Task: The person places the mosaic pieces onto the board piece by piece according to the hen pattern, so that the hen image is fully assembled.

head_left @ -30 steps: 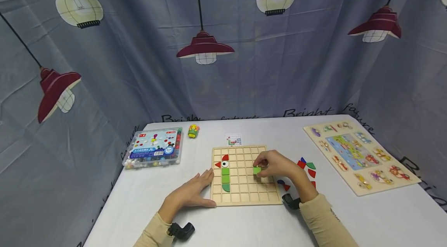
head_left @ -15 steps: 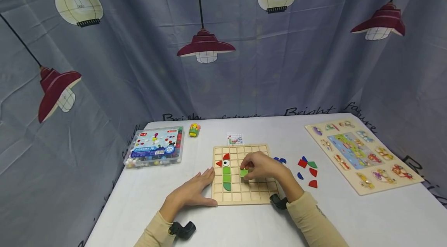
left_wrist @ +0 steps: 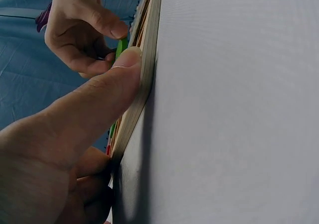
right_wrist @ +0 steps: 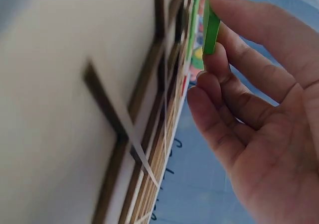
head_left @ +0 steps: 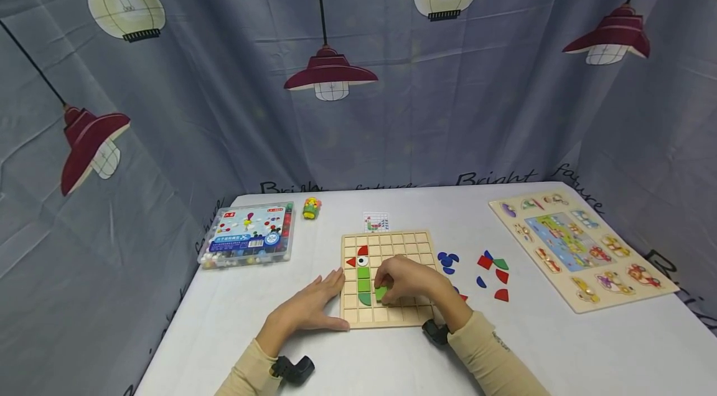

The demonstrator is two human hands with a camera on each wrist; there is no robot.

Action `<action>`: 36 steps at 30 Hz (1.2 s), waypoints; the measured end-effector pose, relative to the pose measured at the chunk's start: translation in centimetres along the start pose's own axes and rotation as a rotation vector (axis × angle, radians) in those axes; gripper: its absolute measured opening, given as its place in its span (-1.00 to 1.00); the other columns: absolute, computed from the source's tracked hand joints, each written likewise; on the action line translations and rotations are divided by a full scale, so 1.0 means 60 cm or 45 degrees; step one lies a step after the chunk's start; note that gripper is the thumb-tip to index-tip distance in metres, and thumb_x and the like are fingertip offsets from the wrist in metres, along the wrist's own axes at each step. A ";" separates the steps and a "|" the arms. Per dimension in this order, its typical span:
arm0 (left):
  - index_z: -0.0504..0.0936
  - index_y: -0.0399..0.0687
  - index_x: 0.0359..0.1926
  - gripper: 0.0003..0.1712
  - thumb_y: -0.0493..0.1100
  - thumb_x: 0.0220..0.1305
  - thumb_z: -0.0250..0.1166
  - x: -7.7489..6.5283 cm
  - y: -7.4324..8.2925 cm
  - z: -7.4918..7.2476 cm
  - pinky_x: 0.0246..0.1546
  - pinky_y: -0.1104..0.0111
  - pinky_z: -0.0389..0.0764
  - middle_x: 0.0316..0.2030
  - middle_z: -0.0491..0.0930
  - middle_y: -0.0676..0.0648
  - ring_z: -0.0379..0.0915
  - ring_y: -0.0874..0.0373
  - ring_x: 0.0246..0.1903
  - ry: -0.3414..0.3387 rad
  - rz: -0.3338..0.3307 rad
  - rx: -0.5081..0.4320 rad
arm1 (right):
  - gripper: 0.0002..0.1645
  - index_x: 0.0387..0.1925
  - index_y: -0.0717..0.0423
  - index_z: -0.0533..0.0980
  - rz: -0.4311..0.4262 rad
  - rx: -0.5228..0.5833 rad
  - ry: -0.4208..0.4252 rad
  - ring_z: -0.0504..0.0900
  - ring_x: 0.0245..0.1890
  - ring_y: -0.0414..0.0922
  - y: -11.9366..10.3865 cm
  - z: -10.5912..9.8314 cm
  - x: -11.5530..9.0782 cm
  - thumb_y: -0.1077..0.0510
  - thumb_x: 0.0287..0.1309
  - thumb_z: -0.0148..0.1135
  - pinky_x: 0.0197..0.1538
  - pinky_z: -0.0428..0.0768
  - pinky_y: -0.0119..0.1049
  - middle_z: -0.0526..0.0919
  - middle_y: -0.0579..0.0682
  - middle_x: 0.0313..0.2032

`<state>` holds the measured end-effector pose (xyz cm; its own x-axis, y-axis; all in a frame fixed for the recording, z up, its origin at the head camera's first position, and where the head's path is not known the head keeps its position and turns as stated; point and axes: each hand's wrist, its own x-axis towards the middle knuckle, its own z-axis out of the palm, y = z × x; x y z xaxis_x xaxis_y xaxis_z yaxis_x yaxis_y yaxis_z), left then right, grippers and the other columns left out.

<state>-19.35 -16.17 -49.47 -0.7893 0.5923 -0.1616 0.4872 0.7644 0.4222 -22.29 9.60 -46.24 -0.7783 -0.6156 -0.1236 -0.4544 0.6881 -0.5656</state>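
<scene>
My right hand (head_left: 407,279) pinches a light green square tile (head_left: 381,294) between thumb and fingers, low over the wooden grid board (head_left: 392,320). In the right wrist view the tile (right_wrist: 211,30) stands edge-on at the fingertips. My left hand (head_left: 310,306) rests along the board's left edge, its thumb (left_wrist: 99,87) on the rim in the left wrist view. To the left of the held tile, a column on the board carries a red quarter piece (head_left: 363,251), a white eye tile (head_left: 363,261), green squares (head_left: 364,285) and a dark green quarter piece (head_left: 365,299). A red triangle (head_left: 351,261) sits beside the eye.
A printed pattern card (head_left: 376,222) lies behind the board. Loose blue pieces (head_left: 447,260) and red pieces (head_left: 501,295) lie to its right, before a wooden picture puzzle (head_left: 582,249). At the left are a clear plastic case (head_left: 246,236) and a small toy figure (head_left: 311,208).
My right hand has carried the green tile leftward across the board, then down toward the near side, close to the filled column. The left hand has stayed at the board's edge.
</scene>
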 end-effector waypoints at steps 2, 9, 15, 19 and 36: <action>0.08 -0.23 0.49 0.23 0.41 0.02 0.34 0.000 -0.001 0.000 0.54 0.06 0.01 0.53 -0.05 -0.17 -0.09 -0.03 0.52 0.002 0.003 0.007 | -0.76 -0.41 0.06 0.67 0.009 0.000 -0.012 0.46 -0.47 -0.29 -0.003 0.005 0.002 0.23 -0.22 0.57 -0.38 0.51 -0.48 0.63 -0.15 -0.47; 0.07 -0.22 0.49 0.25 0.42 0.01 0.34 0.000 -0.001 0.000 0.54 0.06 0.00 0.53 -0.06 -0.18 -0.10 -0.03 0.52 -0.002 0.002 0.010 | -0.76 -0.42 0.04 0.66 0.064 -0.007 -0.030 0.47 -0.47 -0.28 -0.009 0.013 0.007 0.24 -0.21 0.57 -0.38 0.52 -0.47 0.62 -0.17 -0.49; 0.05 -0.22 0.50 0.25 0.42 0.03 0.32 0.001 0.000 -0.004 0.54 0.07 -0.01 0.54 -0.07 -0.18 -0.11 -0.03 0.53 -0.003 -0.003 0.020 | -0.74 -0.39 0.03 0.66 0.035 -0.047 -0.030 0.47 -0.45 -0.29 -0.008 0.015 0.011 0.22 -0.21 0.58 -0.35 0.52 -0.48 0.61 -0.20 -0.48; 0.05 -0.22 0.50 0.25 0.42 0.02 0.33 0.001 -0.001 -0.003 0.55 0.08 -0.01 0.54 -0.07 -0.17 -0.11 -0.02 0.53 -0.010 -0.009 0.017 | -0.73 -0.40 0.00 0.67 0.052 -0.060 -0.039 0.47 -0.46 -0.30 -0.011 0.017 0.011 0.21 -0.24 0.59 -0.34 0.52 -0.49 0.61 -0.23 -0.49; 0.07 -0.23 0.49 0.24 0.42 0.02 0.34 -0.002 0.001 -0.002 0.54 0.06 0.00 0.53 -0.05 -0.17 -0.09 -0.03 0.52 -0.001 0.002 0.009 | -0.75 -0.44 -0.01 0.68 0.049 -0.092 -0.016 0.48 -0.49 -0.32 -0.014 0.019 0.006 0.16 -0.25 0.61 -0.36 0.52 -0.50 0.63 -0.23 -0.50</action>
<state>-19.27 -16.21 -49.30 -0.7881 0.5940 -0.1615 0.4913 0.7650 0.4165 -21.72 8.38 -46.73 -0.7906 -0.5925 -0.1547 -0.4546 0.7371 -0.4999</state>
